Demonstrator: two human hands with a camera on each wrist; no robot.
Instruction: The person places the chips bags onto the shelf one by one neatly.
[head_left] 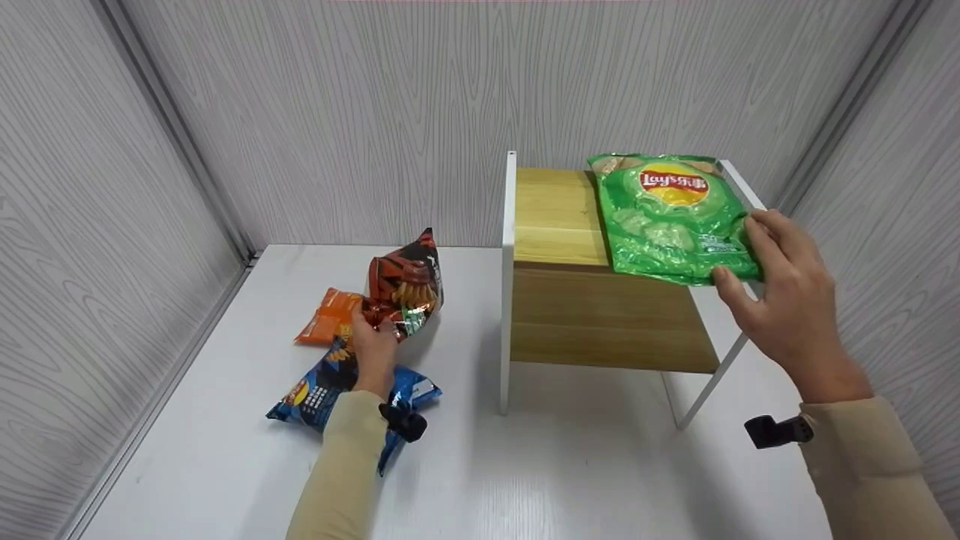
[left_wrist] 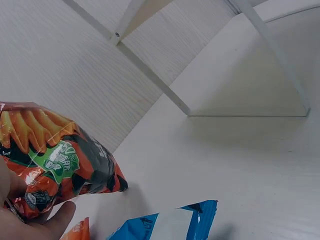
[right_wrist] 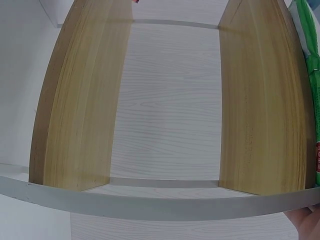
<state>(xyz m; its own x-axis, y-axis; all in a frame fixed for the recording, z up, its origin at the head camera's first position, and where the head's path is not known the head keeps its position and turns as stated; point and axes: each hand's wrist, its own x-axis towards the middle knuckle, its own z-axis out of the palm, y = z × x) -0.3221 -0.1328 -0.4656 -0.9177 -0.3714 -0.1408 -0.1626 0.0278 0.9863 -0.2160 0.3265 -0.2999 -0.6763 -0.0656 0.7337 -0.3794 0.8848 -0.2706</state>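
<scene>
The left hand (head_left: 375,351) pinches the near end of a red-and-black foil snack bag (head_left: 405,276), its long axis running forward, left of a white-framed wooden rack (head_left: 555,206); whether it touches the white table (head_left: 465,487) is unclear. The right hand (head_left: 796,296), nearer the rack, grips the near right corner of a green foil chip bag (head_left: 667,232) on top.

The left hand (left_wrist: 27,226) is gripping a red-and-black snack bag (left_wrist: 55,150); an orange packet (left_wrist: 79,230) and a blue packet (left_wrist: 167,223) are lying near that hand, a white frame (left_wrist: 151,76) standing beyond.
</scene>
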